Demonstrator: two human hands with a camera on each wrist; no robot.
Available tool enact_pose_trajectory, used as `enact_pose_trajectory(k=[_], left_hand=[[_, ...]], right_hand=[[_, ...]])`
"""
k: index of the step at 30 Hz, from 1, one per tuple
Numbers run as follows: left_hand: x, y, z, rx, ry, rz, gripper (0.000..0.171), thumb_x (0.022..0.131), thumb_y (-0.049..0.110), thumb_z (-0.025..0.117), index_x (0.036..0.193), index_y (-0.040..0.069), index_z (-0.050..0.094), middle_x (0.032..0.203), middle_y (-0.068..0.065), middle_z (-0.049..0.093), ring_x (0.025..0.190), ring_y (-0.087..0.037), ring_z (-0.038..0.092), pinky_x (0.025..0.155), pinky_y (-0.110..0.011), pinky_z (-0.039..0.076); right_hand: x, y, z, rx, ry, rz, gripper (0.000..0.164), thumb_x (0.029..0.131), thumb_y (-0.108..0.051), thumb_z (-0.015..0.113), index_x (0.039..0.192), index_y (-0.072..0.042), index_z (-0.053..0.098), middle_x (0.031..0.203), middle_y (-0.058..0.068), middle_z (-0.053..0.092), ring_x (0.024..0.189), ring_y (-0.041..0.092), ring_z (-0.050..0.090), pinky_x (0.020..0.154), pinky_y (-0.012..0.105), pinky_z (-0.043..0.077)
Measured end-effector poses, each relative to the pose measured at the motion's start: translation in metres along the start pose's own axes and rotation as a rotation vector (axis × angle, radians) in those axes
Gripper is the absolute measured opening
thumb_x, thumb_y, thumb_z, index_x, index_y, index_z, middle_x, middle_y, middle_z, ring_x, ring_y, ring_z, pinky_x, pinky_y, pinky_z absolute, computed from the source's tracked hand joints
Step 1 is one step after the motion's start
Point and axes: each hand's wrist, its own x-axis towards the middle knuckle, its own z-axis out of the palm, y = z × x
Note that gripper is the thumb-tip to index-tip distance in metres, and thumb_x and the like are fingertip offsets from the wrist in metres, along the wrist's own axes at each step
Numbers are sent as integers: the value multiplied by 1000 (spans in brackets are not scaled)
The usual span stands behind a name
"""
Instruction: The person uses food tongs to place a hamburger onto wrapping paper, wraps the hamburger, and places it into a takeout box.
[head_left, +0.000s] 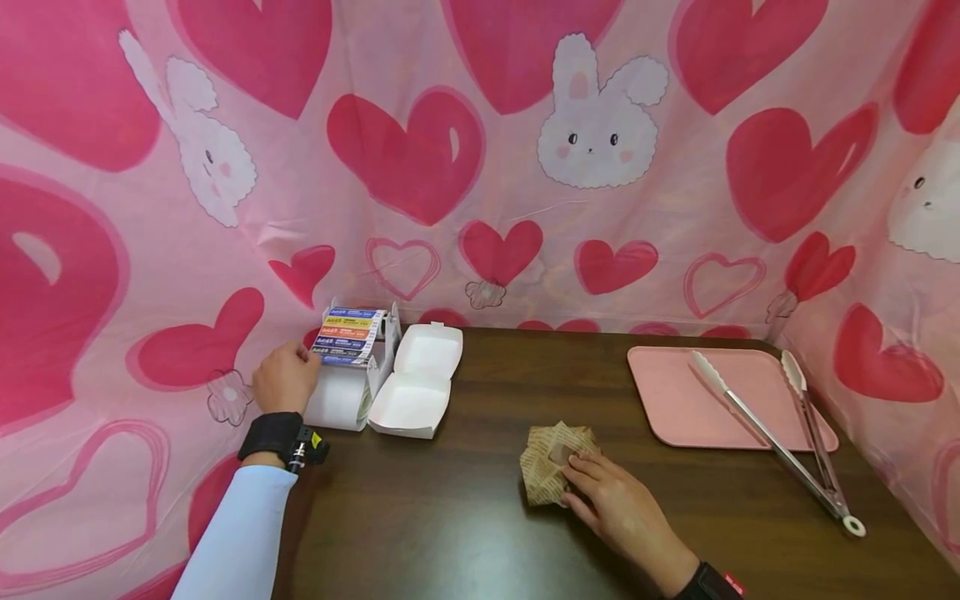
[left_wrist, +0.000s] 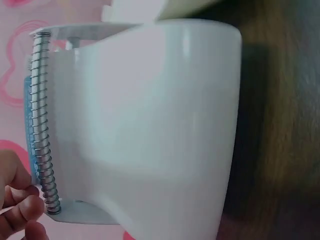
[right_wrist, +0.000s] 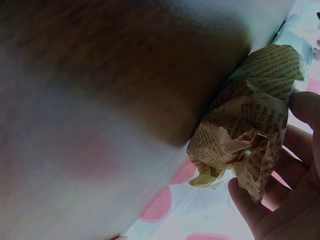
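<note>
My left hand (head_left: 285,377) is at the left side of a label dispenser (left_wrist: 70,216). Its fingertips pinch the edge of a blue label (left_wrist: 31,125), beside a metal coil (left_wrist: 42,125). Rows of blue, yellow, orange and black printed labels (head_left: 347,332) lie across the dispenser's top, with a white paper roll (head_left: 335,398) below. My right hand (head_left: 622,510) rests on a bundle wrapped in brown newsprint-patterned paper (head_left: 542,475) on the table. In the right wrist view its fingers lie along one side of the crumpled wrap and the thumb near its lower folds; the contents are hidden.
An open white clamshell box (head_left: 412,400) stands right of the dispenser. A pink tray (head_left: 667,400) sits at the back right of the dark wood table (head_left: 420,525), with metal tongs (head_left: 780,450) lying partly across it. Heart-and-rabbit cloth (head_left: 510,192) hangs behind and at both sides.
</note>
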Motion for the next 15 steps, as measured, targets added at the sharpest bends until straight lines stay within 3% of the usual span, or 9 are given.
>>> enact_pose_trajectory(k=[8, 15], left_hand=[[-8, 19, -2, 32, 93, 216, 27, 97, 20, 66, 112, -1, 73, 93, -18, 68, 84, -41, 64, 70, -53, 51], [-15, 40, -4, -23, 106, 275, 32, 92, 20, 75, 115, -3, 74, 88, -17, 67, 85, -39, 64, 69, -48, 50]], right_hand=[[-1, 0, 1, 0, 5, -4, 40, 76, -27, 88, 110, -8, 78, 112, 9, 75, 105, 29, 70, 90, 43, 56], [0, 1, 2, 2, 11, -15, 40, 76, -26, 88, 109, -7, 78, 111, 10, 75, 105, 28, 70, 90, 44, 55]])
